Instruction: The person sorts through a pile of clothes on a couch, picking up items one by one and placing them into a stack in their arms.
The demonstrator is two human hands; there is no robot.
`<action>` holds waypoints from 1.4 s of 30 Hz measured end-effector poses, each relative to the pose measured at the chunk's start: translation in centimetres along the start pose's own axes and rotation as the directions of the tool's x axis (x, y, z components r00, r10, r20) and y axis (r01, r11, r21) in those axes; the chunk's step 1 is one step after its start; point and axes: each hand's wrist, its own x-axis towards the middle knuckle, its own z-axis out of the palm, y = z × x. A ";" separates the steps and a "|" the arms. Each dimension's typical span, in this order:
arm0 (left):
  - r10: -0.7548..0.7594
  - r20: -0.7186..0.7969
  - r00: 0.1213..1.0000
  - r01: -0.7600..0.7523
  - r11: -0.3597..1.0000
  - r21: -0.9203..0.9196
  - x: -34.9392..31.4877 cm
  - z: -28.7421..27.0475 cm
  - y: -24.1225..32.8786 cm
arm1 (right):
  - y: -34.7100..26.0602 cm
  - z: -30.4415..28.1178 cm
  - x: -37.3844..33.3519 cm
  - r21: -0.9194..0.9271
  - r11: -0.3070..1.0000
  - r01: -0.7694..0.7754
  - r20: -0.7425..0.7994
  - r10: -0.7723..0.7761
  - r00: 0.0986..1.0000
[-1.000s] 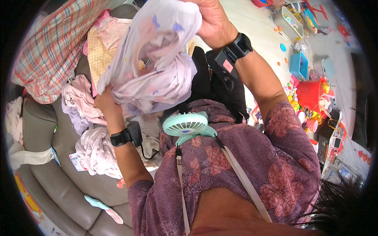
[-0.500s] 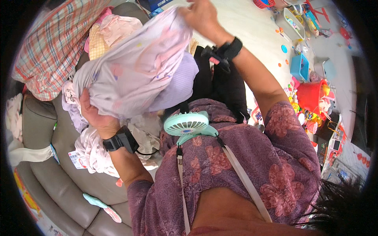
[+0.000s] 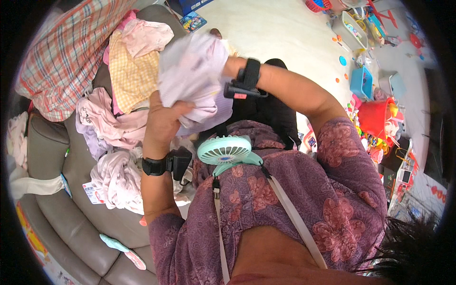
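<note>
Our left hand (image 3: 161, 119), at ten o'clock, holds the lilac garment (image 3: 190, 76), thumb extended; our right hand (image 3: 231, 67), at twelve, hides its grip.

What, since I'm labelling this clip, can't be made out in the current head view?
Head view:
Right hand: fingers hidden behind the pale lilac cloth.
That cloth's upper part: blurred by motion, pattern unclear.
Left hand: most fingers hidden by that cloth.
Orange-and-blue plaid fabric: cut off by the top edge.
Red plastic tub: contents too small to identify.
</note>
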 end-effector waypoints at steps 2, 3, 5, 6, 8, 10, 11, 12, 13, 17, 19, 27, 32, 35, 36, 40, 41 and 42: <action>-0.208 -0.038 0.977 0.171 0.881 -0.441 0.9 -0.3 0.0 | -2.3 -4.1 0.8 -0.569 0.810 0.140 0.119 -0.088 0.989; -0.312 -0.022 0.950 0.229 0.741 -0.632 1.2 -0.4 0.1 | -2.2 -3.8 0.9 -0.383 0.920 0.079 0.014 -0.079 0.997; -0.311 -0.037 0.950 0.208 0.716 -0.666 1.1 0.2 0.1 | -2.4 -3.4 0.2 -0.644 0.759 0.095 -0.035 -0.153 0.988; -0.351 -0.046 0.935 0.239 0.721 -0.651 0.9 0.7 0.1 | -2.8 -3.1 0.1 -0.646 0.758 0.096 -0.034 -0.154 0.988; -0.362 -0.007 0.932 0.278 0.727 -0.628 0.7 1.5 0.7 | -3.3 -2.6 0.3 -0.515 0.854 0.070 -0.079 -0.129 0.988; -0.273 0.085 0.958 0.285 0.877 -0.387 0.4 1.0 1.1 | -3.7 -2.7 0.6 -0.360 0.933 0.003 -0.053 -0.023 0.998; -0.201 0.204 0.958 0.229 0.966 -0.120 0.6 0.9 1.4 | 0.4 -0.2 0.4 -0.222 0.974 0.038 -0.040 -0.048 0.998; -0.216 0.190 0.958 0.252 0.949 -0.188 0.7 0.7 1.7 | 4.5 2.5 0.4 -0.075 0.995 0.072 -0.022 -0.073 0.997; -0.219 0.185 0.958 0.253 0.948 -0.191 0.8 0.4 1.9 | 4.1 2.7 0.6 -0.072 0.995 0.073 -0.016 -0.074 0.997; -0.189 0.024 0.982 0.184 0.911 -0.370 1.4 -0.8 1.6 | 1.9 3.1 0.5 -0.216 0.972 0.088 -0.004 -0.091 0.996; -0.218 -0.143 0.965 0.099 0.814 -0.572 1.7 -0.8 1.3 | 1.6 3.0 -0.2 -0.224 0.969 0.109 0.000 -0.111 0.994; -0.302 -0.418 0.857 0.090 0.886 -0.456 -0.5 -5.5 -3.0 | 3.5 1.2 -3.7 -0.008 1.000 0.009 0.121 -0.008 0.993; 0.112 -0.542 0.833 -0.102 0.994 0.049 -3.1 -8.4 -0.1 | -8.1 -7.9 -1.6 0.570 0.610 -0.550 0.438 0.341 0.832; 0.142 -0.580 0.802 -0.062 0.986 0.155 -4.6 -9.8 -1.1 | -8.5 -10.4 -1.5 0.759 0.461 -0.459 0.342 0.317 0.885; 0.146 -0.568 0.810 0.029 0.958 0.286 -4.3 -9.3 -0.8 | -9.4 -10.7 -0.9 0.789 0.462 -0.406 0.272 0.330 0.904; -0.212 -0.812 0.544 0.393 0.919 0.024 -1.2 -9.7 -2.6 | -11.6 -8.3 2.8 0.856 0.492 -0.159 0.045 0.236 0.971; -0.213 -0.806 0.553 0.390 0.921 0.024 -0.5 -8.0 -1.8 | -13.1 -8.3 2.8 0.613 0.758 -0.222 0.028 0.259 0.965; 0.127 -0.621 0.773 0.207 0.875 0.438 0.1 -6.0 -0.2 | -13.4 -7.4 3.2 0.550 0.805 -0.224 0.100 0.202 0.974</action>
